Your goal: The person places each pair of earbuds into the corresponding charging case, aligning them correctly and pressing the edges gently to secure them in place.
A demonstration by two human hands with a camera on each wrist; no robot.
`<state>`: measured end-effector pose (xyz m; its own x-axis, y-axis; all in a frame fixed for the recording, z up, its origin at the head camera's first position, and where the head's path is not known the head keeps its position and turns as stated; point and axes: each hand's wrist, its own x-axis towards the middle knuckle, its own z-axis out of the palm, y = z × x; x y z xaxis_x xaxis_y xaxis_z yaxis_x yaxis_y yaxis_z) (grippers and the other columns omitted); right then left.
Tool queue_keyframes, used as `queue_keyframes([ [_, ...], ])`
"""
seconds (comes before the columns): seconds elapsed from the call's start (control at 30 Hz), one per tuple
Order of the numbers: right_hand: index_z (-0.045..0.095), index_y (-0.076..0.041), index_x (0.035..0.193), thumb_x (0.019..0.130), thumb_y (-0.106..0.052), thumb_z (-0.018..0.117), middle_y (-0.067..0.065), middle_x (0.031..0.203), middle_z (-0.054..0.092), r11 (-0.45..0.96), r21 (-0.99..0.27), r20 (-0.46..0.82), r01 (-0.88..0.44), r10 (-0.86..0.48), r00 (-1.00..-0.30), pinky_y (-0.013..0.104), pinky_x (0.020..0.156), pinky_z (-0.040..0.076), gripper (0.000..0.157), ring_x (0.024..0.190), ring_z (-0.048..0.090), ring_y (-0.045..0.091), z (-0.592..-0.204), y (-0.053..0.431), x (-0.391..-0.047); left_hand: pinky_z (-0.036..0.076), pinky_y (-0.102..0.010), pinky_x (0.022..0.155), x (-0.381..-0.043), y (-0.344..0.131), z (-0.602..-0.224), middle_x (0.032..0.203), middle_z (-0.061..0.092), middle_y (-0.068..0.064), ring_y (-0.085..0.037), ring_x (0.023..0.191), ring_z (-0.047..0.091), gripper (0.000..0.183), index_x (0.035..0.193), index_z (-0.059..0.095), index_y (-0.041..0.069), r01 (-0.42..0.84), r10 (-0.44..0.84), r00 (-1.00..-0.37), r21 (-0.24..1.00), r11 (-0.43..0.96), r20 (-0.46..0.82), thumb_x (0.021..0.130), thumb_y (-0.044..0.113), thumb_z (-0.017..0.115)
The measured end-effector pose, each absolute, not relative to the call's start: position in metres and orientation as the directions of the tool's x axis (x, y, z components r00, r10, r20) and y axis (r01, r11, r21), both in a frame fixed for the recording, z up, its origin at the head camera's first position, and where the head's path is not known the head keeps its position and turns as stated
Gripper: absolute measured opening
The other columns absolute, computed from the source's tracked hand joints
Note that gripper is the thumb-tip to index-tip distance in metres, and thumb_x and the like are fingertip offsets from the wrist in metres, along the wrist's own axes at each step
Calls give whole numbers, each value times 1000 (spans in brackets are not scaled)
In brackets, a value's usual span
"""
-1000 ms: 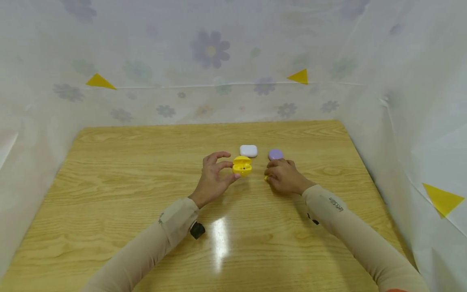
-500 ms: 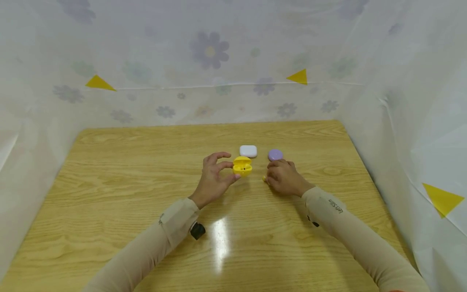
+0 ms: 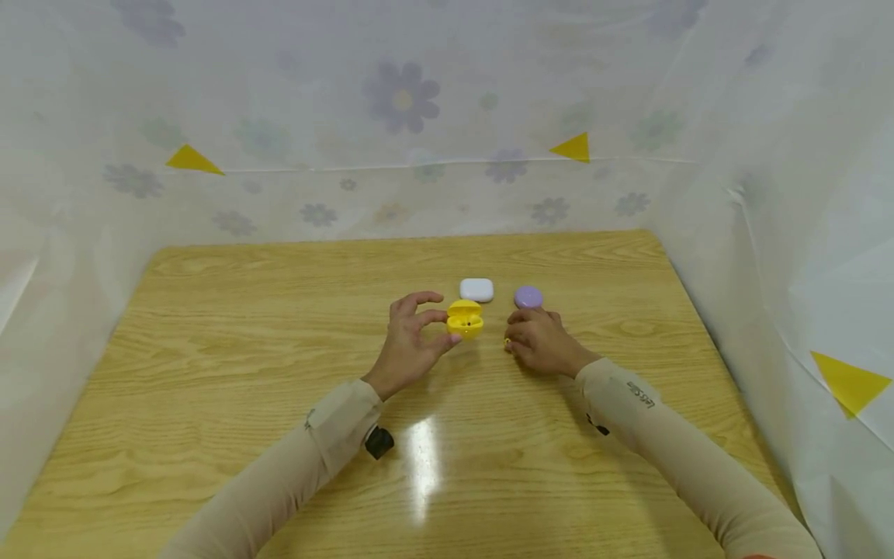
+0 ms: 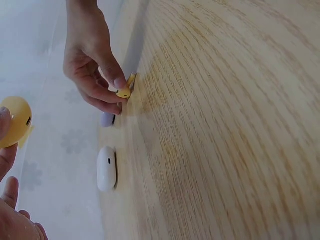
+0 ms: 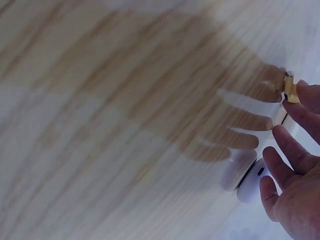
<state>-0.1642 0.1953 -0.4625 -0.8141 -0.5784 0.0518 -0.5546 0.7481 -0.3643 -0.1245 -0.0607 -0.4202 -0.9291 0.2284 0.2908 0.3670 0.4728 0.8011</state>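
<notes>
My left hand [image 3: 407, 341] pinches a yellow earbud case [image 3: 466, 329] between thumb and finger, held up over the table with its lid raised. A dark spot shows inside the case, on the right side of its well. My right hand [image 3: 541, 340] pinches a yellow earbud [image 4: 124, 92] between thumb and index finger, low over the tabletop. In the right wrist view the earbud [image 5: 289, 88] has its stem pointing to the table, and the other fingers are spread. Just beyond that hand lies a round purple case [image 3: 528, 296], lid down.
A white earbud case [image 3: 476, 290], lid down, lies behind the yellow one. The glossy wooden table [image 3: 244, 349] is bounded by pale flowered sheeting [image 3: 335, 116] at the back and sides. Yellow triangles [image 3: 573, 147] are stuck on it.
The yellow earbud has shifted and turned slightly in my right fingertips, that hand dipping a little. My left hand and the yellow case stay nearly still.
</notes>
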Motion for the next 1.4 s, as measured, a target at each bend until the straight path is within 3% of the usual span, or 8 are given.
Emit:
queue_keyframes([
  [0.13,70,-10,89,86,-19,68,14,115,64,747,-362,95,-558,-566,-819,60,89,37,10,112,55,34,-462,194,-163,28,-57,105,-124,-60,-421,127,54,-13,-37,123,38,22,93,71,-1,379,231,-924,799,467,304,78,13,78],
  [0.27,68,-4,91,83,-16,68,17,114,64,727,-369,228,-579,-534,-814,59,88,39,14,113,55,36,-455,193,-162,28,-57,105,-124,-60,-421,126,54,-11,-36,123,37,22,93,71,-1,380,230,-924,800,465,306,77,14,79],
  [0.47,66,-4,84,78,-11,73,19,109,65,653,-357,456,-668,-503,-735,58,84,42,12,106,58,37,-439,189,-164,27,-57,106,-123,-58,-418,127,53,-11,-37,125,36,24,94,71,-1,372,231,-927,806,460,295,77,14,79],
  [0.7,65,-3,82,76,-9,76,22,107,63,570,-330,607,-752,-482,-632,56,86,45,14,99,59,38,-410,180,-164,27,-57,105,-122,-56,-416,127,53,-14,-37,124,37,24,94,71,-2,379,232,-924,810,447,304,77,14,79],
  [1.03,67,0,85,74,-6,77,21,112,62,501,-338,667,-797,-470,-578,55,94,42,16,108,55,38,-373,164,-154,26,-60,107,-121,-55,-415,128,52,-15,-38,126,35,24,94,71,-2,373,241,-926,811,451,292,78,14,78],
  [1.4,65,-2,85,73,-7,80,20,112,62,453,-290,676,-843,-526,-515,56,95,40,20,109,55,36,-364,144,-148,29,-58,105,-122,-52,-415,127,54,-12,-37,124,38,25,95,72,0,403,237,-915,793,457,328,78,16,78],
])
